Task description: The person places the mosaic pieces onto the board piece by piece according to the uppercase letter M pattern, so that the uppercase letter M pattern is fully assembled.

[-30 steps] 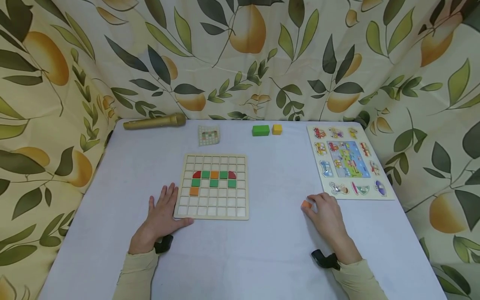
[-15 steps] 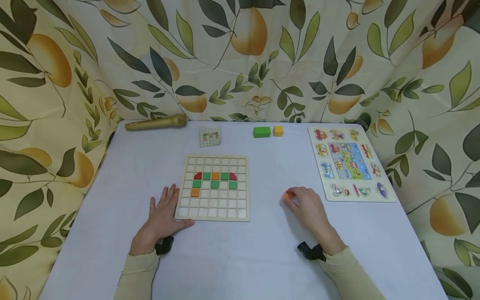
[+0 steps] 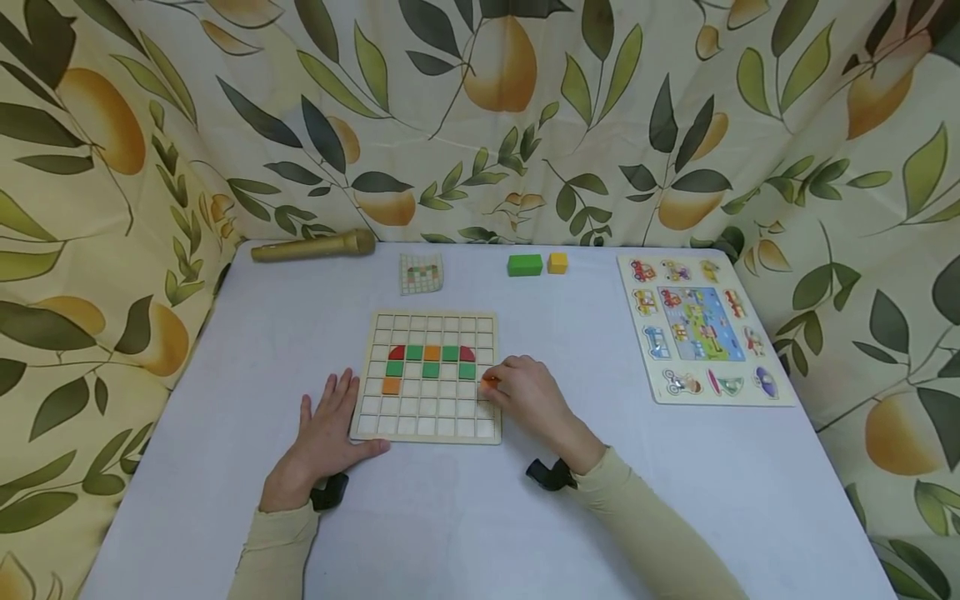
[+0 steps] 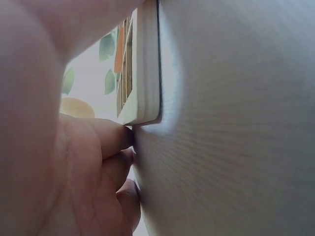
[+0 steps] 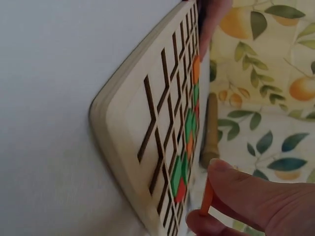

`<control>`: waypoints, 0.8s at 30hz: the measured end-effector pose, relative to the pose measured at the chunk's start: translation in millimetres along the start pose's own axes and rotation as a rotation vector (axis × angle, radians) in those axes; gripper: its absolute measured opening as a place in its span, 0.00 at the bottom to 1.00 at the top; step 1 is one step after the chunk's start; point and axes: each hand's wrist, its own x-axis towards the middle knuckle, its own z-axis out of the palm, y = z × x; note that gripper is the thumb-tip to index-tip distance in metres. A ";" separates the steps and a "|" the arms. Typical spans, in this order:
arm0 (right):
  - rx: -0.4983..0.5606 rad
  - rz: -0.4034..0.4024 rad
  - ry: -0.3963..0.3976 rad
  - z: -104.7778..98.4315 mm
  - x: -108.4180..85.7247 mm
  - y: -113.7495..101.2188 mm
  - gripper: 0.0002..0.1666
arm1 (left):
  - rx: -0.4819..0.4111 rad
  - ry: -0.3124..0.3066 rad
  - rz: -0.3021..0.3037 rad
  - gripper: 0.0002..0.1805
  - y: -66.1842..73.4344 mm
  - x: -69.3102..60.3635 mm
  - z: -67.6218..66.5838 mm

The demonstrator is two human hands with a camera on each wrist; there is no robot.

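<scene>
A wooden grid board [image 3: 426,427] lies on the white-covered table, with red, green and orange tiles in some of its squares. One orange tile [image 3: 391,385] sits near the board's left side, below a green one. My left hand [image 3: 326,433] is spread flat at the lower left corner, fingers along the left edge and thumb by the near edge. Between thumb and fingertip my right hand [image 3: 534,402] pinches another orange tile [image 5: 207,196], held above the board's right edge. In the right wrist view this tile is seen edge-on, apart from the squares.
Behind the board lies a small pattern card [image 3: 422,274]. A green block [image 3: 524,265] and a yellow block [image 3: 557,263] stand at the back. At right is a picture puzzle board [image 3: 645,367]; at the back left lies a gold microphone-shaped stick [image 3: 313,246].
My right hand has carried the orange tile leftward from beside the puzzle board to the grid board's right edge. My left hand has stayed in place.
</scene>
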 end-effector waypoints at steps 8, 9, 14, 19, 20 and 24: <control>-0.001 -0.030 -0.027 19.1 15.1 -11.4 0.10 | -0.001 -0.002 0.006 0.64 2.8 0.9 -0.2; -0.004 -0.040 -0.015 21.2 15.7 -11.6 0.10 | 0.001 -0.001 0.007 0.64 3.0 1.0 -0.3; -0.027 -0.074 0.031 28.8 17.9 -11.8 0.09 | 0.007 -0.001 0.006 0.64 3.1 1.4 -0.5; -0.045 -0.076 0.043 32.3 19.1 -12.6 0.09 | 0.008 0.002 0.008 0.64 2.8 2.2 -0.4; -0.050 -0.077 0.044 33.1 19.6 -12.5 0.09 | 0.009 0.002 0.007 0.64 2.6 2.2 -0.2; -0.079 -0.060 0.040 36.0 20.2 -11.9 0.10 | 0.005 -0.002 0.004 0.64 1.3 2.0 1.0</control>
